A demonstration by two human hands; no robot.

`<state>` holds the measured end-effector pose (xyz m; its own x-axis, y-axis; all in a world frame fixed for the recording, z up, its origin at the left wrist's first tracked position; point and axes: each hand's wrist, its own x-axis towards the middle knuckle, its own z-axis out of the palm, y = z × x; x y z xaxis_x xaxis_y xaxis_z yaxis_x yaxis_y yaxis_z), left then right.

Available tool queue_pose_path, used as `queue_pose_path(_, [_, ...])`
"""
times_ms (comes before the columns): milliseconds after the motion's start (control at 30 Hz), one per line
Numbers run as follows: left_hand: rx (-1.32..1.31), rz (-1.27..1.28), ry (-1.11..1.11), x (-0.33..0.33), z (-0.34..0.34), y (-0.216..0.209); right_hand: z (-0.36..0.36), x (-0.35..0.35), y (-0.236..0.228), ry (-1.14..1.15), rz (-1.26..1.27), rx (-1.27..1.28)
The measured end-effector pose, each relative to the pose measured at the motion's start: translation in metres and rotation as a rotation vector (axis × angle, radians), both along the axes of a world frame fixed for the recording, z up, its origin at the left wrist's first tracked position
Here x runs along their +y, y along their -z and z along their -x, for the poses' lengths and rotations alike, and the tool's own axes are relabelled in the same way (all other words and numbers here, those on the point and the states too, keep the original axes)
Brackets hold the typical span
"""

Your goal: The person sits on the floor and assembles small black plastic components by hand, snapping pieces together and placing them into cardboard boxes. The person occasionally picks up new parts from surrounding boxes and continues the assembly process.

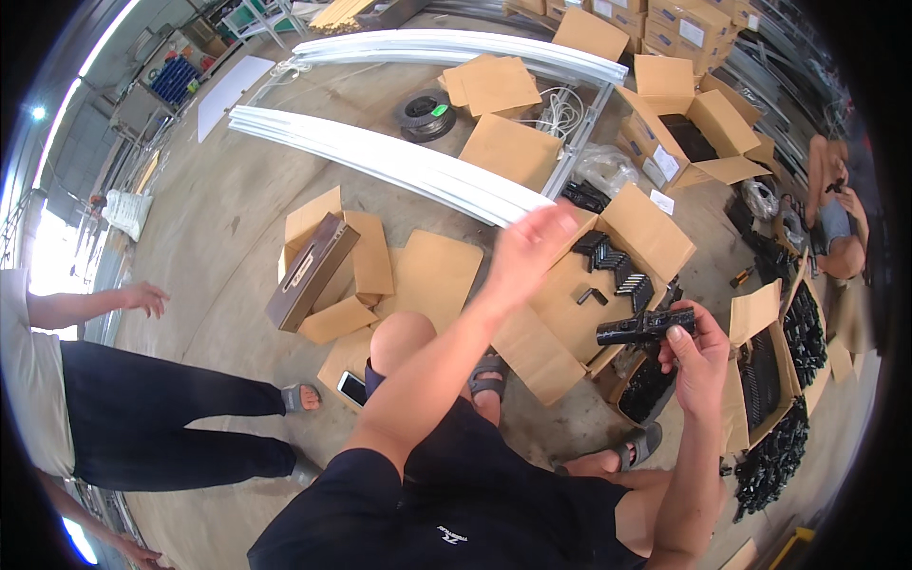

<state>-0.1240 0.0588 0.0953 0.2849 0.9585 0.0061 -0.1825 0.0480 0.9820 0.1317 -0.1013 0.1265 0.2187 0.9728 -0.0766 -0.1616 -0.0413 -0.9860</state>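
My right hand (696, 359) is closed around one end of a glossy black elongated part (635, 327). I cannot tell its exact kind. My left hand (534, 249) is raised over the left side of an open cardboard box (608, 304), apart from the black part. Motion smears its fingers, and nothing shows in it. Inside that box, black parts (622, 271) are laid in slanting rows, and a single small black part (592, 296) lies apart from them. Below my right hand, a smaller box of black pieces (648, 388) stands by my foot.
White metal profiles (389, 157) lie across the floor ahead. Another person (152, 380) stands at left beside a carton holding a brown box (312, 271); one more person (841, 209) sits at far right. Piled black parts (771, 470) and an open carton (760, 380) lie at right.
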Motion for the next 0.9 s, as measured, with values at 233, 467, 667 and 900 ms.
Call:
queue_pose_path(233, [0.165, -0.430, 0.226, -0.094, -0.050, -0.005, 0.006, -0.007, -0.002, 0.059, 0.005, -0.003])
queue_pose_path(467, [0.098, -0.544, 0.127, -0.102, -0.060, 0.001, 0.009, -0.010, -0.001, 0.119, -0.002, 0.027])
queue_pose_path(667, [0.031, -0.586, 0.081, -0.101, -0.059, 0.003, 0.016, -0.005, 0.000, 0.077, 0.012, -0.018])
queue_pose_path(900, [0.017, -0.495, 0.110, -0.100, -0.055, 0.003, 0.023, -0.001, -0.003, 0.069, 0.046, -0.070])
